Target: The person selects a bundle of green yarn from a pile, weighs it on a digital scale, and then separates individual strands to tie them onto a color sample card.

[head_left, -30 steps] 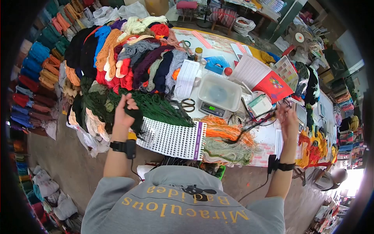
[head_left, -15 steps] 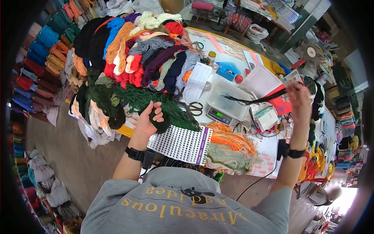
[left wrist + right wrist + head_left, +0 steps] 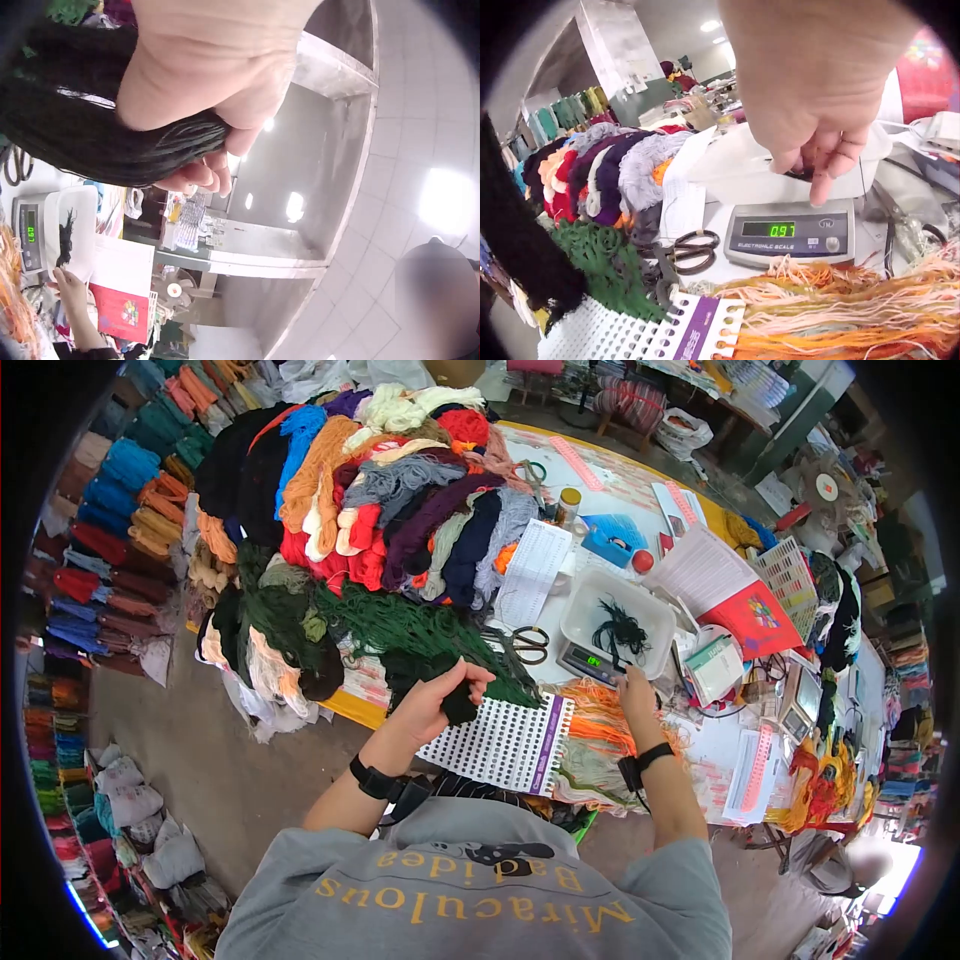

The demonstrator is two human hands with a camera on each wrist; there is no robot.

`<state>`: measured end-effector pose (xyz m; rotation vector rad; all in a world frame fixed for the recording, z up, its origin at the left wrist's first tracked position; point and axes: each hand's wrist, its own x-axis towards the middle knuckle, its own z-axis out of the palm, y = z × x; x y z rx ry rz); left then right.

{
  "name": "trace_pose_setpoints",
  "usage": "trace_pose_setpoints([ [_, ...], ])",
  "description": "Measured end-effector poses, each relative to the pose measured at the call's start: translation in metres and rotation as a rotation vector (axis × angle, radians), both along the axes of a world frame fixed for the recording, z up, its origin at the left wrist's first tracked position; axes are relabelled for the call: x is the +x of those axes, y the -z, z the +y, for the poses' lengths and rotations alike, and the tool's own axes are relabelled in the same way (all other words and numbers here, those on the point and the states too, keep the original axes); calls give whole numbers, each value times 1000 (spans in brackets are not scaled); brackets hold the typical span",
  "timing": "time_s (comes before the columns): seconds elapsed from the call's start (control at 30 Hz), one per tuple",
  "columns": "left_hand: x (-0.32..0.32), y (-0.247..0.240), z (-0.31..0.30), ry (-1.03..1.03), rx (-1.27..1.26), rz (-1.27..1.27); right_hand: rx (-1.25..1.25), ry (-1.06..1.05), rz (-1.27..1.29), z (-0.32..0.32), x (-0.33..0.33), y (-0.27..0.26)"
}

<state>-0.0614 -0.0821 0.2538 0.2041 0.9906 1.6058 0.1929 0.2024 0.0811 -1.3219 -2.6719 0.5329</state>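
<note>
My left hand (image 3: 428,708) grips a thick skein of black yarn (image 3: 112,146), its fingers curled round the strands; the skein hangs over the dark green yarn (image 3: 405,625). At the front of a clear plastic tub (image 3: 575,615), my right hand (image 3: 638,698) pinches the end of a thin bunch of black yarn (image 3: 620,630). The rest of that bunch lies loosely in the tub. Under the tub sits an electronic scale (image 3: 787,234) whose green display reads 0.97. Black-handled scissors (image 3: 530,645) lie left of the scale.
A white punched card (image 3: 495,745) with a purple strip lies at the front edge, beside orange yarn (image 3: 600,710). Skeins of many colours pile up at the left, including purple yarn (image 3: 425,530). A red booklet (image 3: 755,615) lies right of the tub.
My right hand has swung in from the right and lowered the black bunch into the tub. The left hand, still gripping its skein, has moved right and nearer to me.
</note>
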Motion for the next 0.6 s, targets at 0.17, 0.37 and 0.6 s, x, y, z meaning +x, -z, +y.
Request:
trace_pose_setpoints([
  [0.17,28,12,24,91,37,186,-192,-168,554,-65,-13,-70],
  [0.37,62,2,41,218,108,286,-867,-202,676,-159,-62,-167],
  [0.6,66,-4,24,191,19,34,-888,-192,782,-166,-63,-166],
])
